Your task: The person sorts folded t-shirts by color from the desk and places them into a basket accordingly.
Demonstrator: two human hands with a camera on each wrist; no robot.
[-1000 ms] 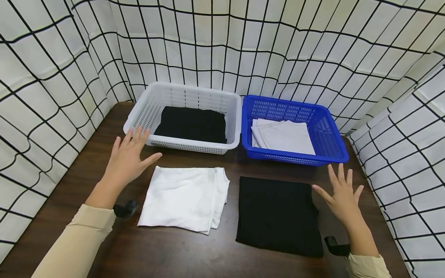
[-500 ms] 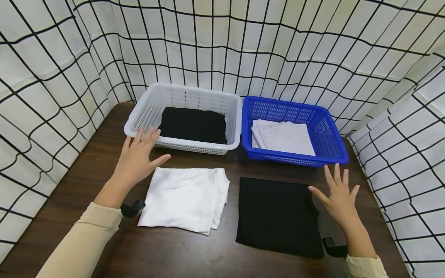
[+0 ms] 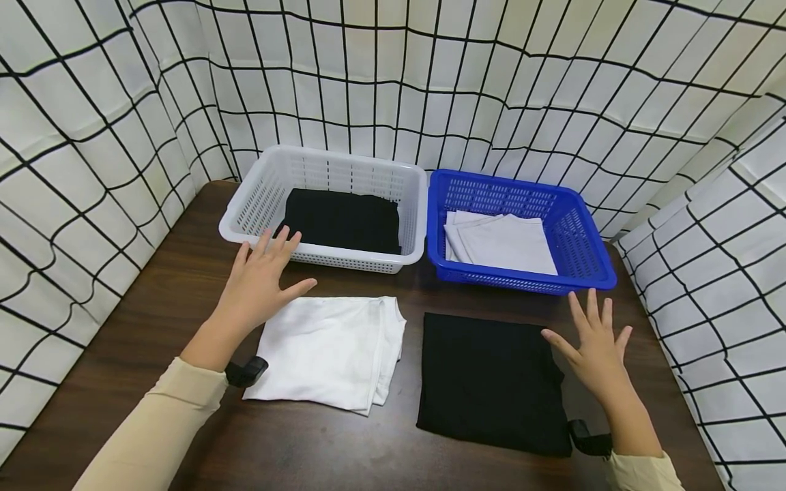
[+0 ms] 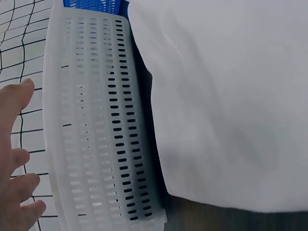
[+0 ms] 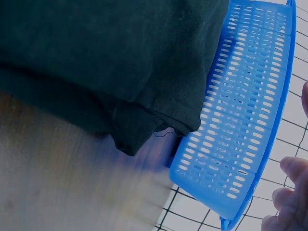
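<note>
My left hand [image 3: 256, 286], fingers spread and holding nothing, hovers at the near left rim of the white basket [image 3: 344, 258]. Its thumb overlaps the top corner of a folded white cloth [image 3: 325, 351] in the head view. Folded black cloth [image 3: 344, 218] lies inside that basket. On the right, my right hand [image 3: 598, 351] is also spread, its thumb by the upper right corner of a folded black cloth [image 3: 488, 382] on the table. Its fingertips come up to the near rim of the blue basket [image 3: 522, 279], which holds folded white cloth [image 3: 506, 242].
Both baskets stand side by side at the back of the dark wooden table [image 3: 344, 450]. A white curtain with black grid lines [image 3: 381, 75] surrounds the table at the back and sides. Black wrist cameras [image 3: 245, 372] are strapped to both wrists.
My left hand has moved to the right, from the white basket's corner toward the white cloth. The right hand has shifted slightly left. Cloths and baskets have stayed in place.
</note>
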